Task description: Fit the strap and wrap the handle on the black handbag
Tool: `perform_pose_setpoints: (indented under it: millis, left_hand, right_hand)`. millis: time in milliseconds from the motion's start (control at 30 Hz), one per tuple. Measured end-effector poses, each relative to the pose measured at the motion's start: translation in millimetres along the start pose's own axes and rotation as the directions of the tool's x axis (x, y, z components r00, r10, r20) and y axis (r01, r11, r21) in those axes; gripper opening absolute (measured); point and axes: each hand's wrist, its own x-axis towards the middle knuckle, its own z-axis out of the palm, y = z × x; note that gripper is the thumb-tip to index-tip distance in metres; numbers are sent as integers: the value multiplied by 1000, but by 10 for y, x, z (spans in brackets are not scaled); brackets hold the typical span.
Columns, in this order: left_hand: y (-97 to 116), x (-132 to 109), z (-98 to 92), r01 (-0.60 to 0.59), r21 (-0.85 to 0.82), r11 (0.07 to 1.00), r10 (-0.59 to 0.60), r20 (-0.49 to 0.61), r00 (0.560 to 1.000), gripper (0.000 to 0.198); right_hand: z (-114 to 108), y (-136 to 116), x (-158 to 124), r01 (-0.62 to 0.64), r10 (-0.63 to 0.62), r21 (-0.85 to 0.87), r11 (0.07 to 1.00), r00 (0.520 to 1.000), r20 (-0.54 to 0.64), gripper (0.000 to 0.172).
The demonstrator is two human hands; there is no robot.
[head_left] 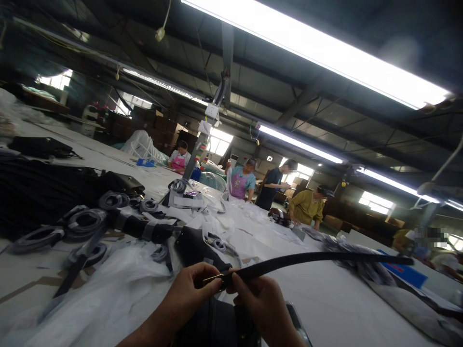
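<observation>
My left hand (191,289) is closed, with thumb and fingertips pinching a thin gold-coloured metal piece (212,278) at the end of a black strap. The black strap (307,259) reaches out stiffly to the right, its far end in the air above the table. Close beside the left, my right hand (262,299) grips the strap near that same end. Below both hands lies a dark item (213,323), partly hidden by them. A black bag-like piece (197,248) rests just beyond the fingers.
Coiled grey straps (87,222), clear plastic wrapping (104,289) and black goods (47,193) cover the left of the white table (325,299). A blue box (405,273) and wrapped bundles (365,270) lie right. Several people (242,180) work across the table.
</observation>
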Motion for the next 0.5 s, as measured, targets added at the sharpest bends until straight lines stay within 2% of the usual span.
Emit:
perform_pose_setpoints:
  millis: [100, 167, 267, 333, 433, 500]
  left_hand:
    - [20, 4, 63, -15, 55, 998, 18, -59, 998, 37]
    - [28, 8, 88, -32, 82, 996, 40, -97, 995, 37]
    - [-24, 33, 84, -69, 15, 998, 70, -66, 995, 37]
    - [-119, 70, 59, -80, -120, 989, 81, -1, 997, 39]
    - [-286, 138, 11, -69, -328, 942, 95, 66, 993, 50]
    - [-351, 166, -18, -69, -372, 925, 103, 72, 992, 53]
  right_hand:
    - [52, -20, -31, 138, -145, -234, 962, 989, -13, 40]
    - [85, -58, -29, 222, -236, -330, 918, 972, -1, 34]
    - [67, -154, 29, 249, -242, -392, 886, 968, 68, 23]
    - [2, -208, 99, 246, -212, -406, 880, 969, 128, 17]
    - [-112, -210, 217, 235, -175, -290, 928, 960, 217, 22]
    - [-147, -173, 276, 238, -192, -238, 942, 960, 202, 25]
